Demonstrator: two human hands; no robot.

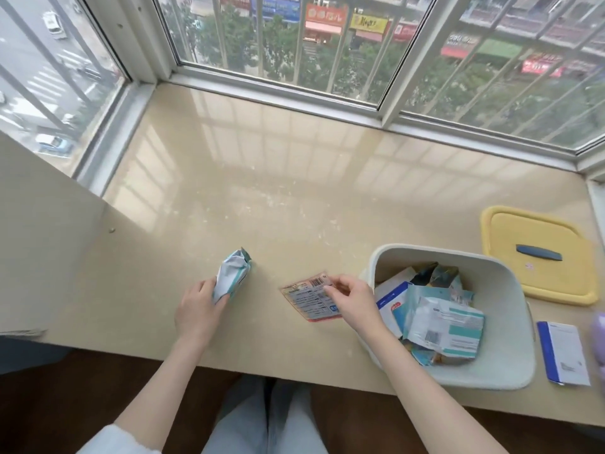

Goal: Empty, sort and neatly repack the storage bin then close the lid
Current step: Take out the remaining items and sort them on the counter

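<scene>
The fingers of our left hand (196, 309) curl round the near end of a crumpled white-and-teal packet (234, 275), which lies on the beige tabletop (262, 191) and points away from us. To the right of it, the fingers of our right hand (352, 299) pinch the right edge of a flat pink sachet (309, 301), barcode side up, low on the tabletop between the two hands. Just right of that hand we see the white storage bin (510, 355), open, holding a loose heap of packets and small boxes (448, 326). Beyond the bin and further right the yellow lid (537, 231) lies flat, dark blue handle (538, 252) up. A blue-and-white leaflet (563, 352) lies just right of the bin.
</scene>
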